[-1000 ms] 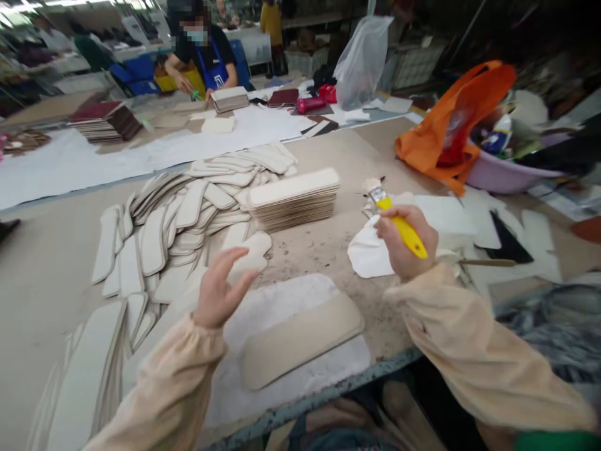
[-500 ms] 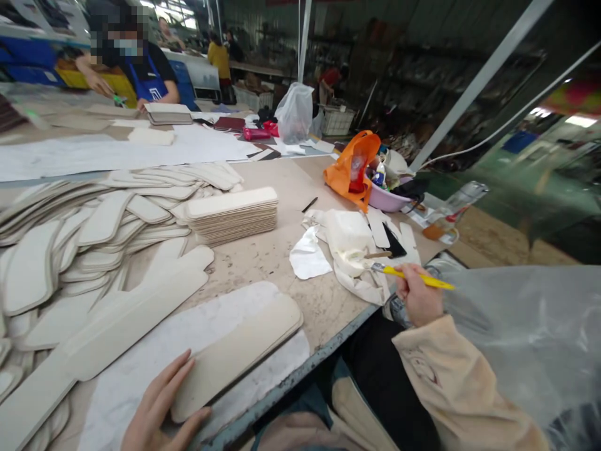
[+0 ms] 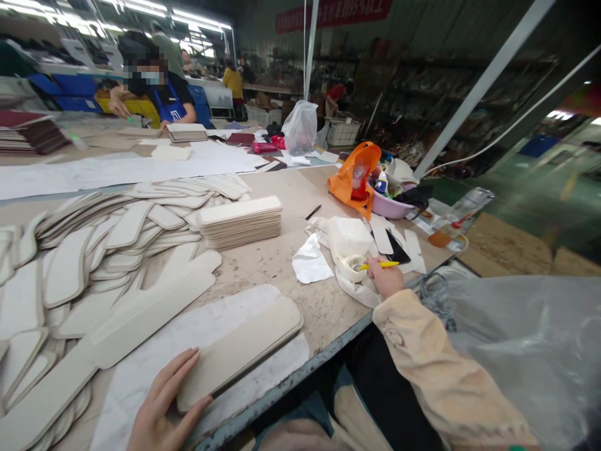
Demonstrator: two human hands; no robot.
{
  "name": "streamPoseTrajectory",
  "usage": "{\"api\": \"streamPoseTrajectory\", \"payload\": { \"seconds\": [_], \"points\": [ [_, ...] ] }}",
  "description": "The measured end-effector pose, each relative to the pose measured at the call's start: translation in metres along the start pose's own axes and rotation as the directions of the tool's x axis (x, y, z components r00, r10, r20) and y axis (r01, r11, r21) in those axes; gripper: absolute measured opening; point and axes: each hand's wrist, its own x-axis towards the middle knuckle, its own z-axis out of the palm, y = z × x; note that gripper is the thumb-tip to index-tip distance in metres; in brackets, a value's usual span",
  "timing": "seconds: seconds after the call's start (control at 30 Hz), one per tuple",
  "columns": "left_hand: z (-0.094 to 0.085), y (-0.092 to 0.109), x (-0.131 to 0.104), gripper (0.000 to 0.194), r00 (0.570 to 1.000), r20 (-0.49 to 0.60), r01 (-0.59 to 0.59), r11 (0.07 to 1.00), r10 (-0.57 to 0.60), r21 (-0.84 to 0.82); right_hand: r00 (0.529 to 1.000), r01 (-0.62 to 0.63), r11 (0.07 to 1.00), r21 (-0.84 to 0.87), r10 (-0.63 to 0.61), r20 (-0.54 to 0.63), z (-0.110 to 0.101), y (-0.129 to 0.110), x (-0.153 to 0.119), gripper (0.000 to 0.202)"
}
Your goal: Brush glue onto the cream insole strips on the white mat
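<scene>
My right hand (image 3: 385, 277) is closed on a yellow-handled brush (image 3: 382, 265), whose head is inside the opening of a white plastic container (image 3: 350, 237). Fingers apart, my left hand (image 3: 166, 401) rests at the near left end of a small stack of long beige pieces (image 3: 244, 344). That stack lies on a white sheet (image 3: 197, 335) near the table edge. Beside the container is a crumpled white cloth (image 3: 310, 260).
Many loose beige pieces (image 3: 66, 263) spread over the left, beside a neat stack (image 3: 241, 224). A purple basin (image 3: 392, 205) with an orange bag (image 3: 354, 178) stands behind the container. A person (image 3: 171, 103) works across the table.
My right hand has moved left and forward with the brush, whose head has gone into the container. My left hand stays at the beige stack. The camera view has shifted slightly.
</scene>
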Motion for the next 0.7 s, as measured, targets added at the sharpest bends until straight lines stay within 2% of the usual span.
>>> {"api": "streamPoseTrajectory", "payload": {
  "seconds": [0.17, 0.27, 0.37, 0.53, 0.7],
  "points": [
    [-0.002, 0.006, 0.004, 0.064, 1.000, -0.013, -0.002, 1.000, 0.002, -0.018, 0.995, -0.039, 0.974, 0.221, 0.059, -0.082, -0.008, 0.002, 0.000, 0.053],
    [-0.002, 0.007, 0.004, 0.064, 1.000, -0.017, -0.005, 1.000, 0.005, -0.014, 0.994, -0.077, 0.946, 0.314, 0.099, -0.054, -0.011, 0.004, -0.004, 0.053],
    [-0.001, 0.005, 0.003, 0.064, 1.000, -0.016, -0.003, 1.000, 0.003, -0.005, 0.994, -0.102, 0.944, 0.313, 0.108, -0.002, -0.015, 0.007, -0.010, 0.048],
    [0.000, 0.002, 0.000, 0.065, 1.000, -0.021, -0.013, 1.000, 0.013, 0.012, 0.994, -0.082, 0.954, 0.287, 0.100, -0.049, -0.028, 0.007, -0.015, 0.045],
    [0.002, 0.000, 0.001, 0.067, 1.000, -0.028, 0.004, 1.000, -0.004, 0.030, 0.986, -0.105, 0.944, 0.313, 0.140, -0.093, -0.015, -0.003, -0.006, 0.050]
  ]
}}
